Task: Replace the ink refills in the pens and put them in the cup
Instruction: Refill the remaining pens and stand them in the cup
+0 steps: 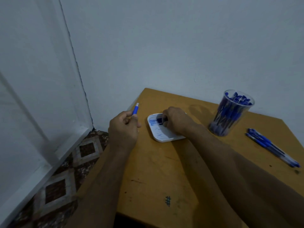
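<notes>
While my left hand [122, 129] curls tight around a blue pen barrel [135, 110] held off the wooden table's [153, 170] edge, my right hand [176, 121] pinches something dark inside the shallow white plastic tray [162, 137]; the clear plastic cup [230, 112] of blue pens stands right.

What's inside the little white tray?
The white tray shows blue ink smears and something dark blue under the right hand's fingers. That hand covers the tray's far right part, so anything there is hidden.

Left hand [123, 127] grips a blue pen [135, 109]; right hand [176, 120] reaches into white tray [158, 137].
</notes>
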